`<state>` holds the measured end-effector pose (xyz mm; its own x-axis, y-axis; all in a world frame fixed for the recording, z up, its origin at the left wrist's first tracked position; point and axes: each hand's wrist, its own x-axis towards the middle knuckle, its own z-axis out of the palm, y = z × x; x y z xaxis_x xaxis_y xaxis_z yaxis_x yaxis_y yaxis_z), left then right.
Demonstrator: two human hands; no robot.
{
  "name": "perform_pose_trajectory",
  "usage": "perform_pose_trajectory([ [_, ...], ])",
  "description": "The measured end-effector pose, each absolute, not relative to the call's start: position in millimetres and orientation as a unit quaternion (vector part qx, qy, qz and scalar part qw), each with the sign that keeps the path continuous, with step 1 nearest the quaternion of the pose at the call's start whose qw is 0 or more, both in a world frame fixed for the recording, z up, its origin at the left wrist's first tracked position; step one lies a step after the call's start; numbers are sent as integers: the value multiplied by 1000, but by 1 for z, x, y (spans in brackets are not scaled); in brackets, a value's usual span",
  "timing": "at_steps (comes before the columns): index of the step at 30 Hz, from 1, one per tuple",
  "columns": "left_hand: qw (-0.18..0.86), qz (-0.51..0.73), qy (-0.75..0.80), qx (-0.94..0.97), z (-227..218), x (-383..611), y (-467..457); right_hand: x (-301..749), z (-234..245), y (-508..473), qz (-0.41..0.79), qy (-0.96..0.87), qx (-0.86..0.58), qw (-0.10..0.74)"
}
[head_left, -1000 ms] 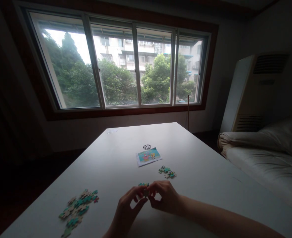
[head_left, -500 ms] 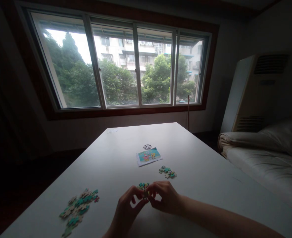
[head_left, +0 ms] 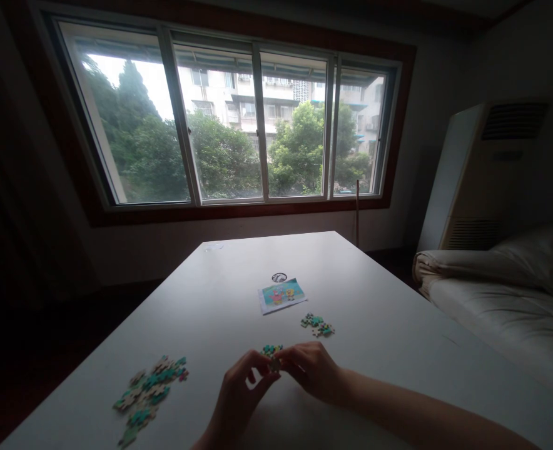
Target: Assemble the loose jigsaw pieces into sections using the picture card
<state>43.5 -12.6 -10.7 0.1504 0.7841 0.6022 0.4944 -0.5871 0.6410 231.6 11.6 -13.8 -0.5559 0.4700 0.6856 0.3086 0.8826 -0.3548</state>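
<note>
Close to the near edge of the white table [head_left: 361, 350], my left hand [head_left: 241, 384] pinches a small jigsaw puzzle piece [head_left: 274, 365] between thumb and fingers. From the other side, my right hand [head_left: 316, 372] has its closed fingertips on the same piece; its thumb is mostly hidden. Just behind the fingertips lies a group of teal and yellow puzzle pieces [head_left: 269, 350], partly covered by the hands. A larger loose heap of puzzle pieces [head_left: 152, 390], some teal and some plain tan, spreads to the left. A smaller heap [head_left: 318, 325] lies beyond my right hand.
A printed cartoon picture [head_left: 282, 295] lies mid-table, with a round dark-rimmed item [head_left: 279, 277] behind it. Something clear [head_left: 213, 247] rests at the far left corner. A pale sofa [head_left: 502, 312] stands to the right, and a wide window [head_left: 224, 125] faces me.
My right hand's fingers have drawn closer together, and the gap between its thumb and fingers has closed. The held piece has turned slightly and shows more. The heaps have not moved.
</note>
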Motion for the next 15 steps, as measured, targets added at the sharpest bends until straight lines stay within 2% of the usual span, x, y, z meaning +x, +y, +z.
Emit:
perform_pose_trajectory([
  [15, 150, 470, 424, 759, -14, 43, -13, 231, -16, 12, 118, -871, -221, 423],
])
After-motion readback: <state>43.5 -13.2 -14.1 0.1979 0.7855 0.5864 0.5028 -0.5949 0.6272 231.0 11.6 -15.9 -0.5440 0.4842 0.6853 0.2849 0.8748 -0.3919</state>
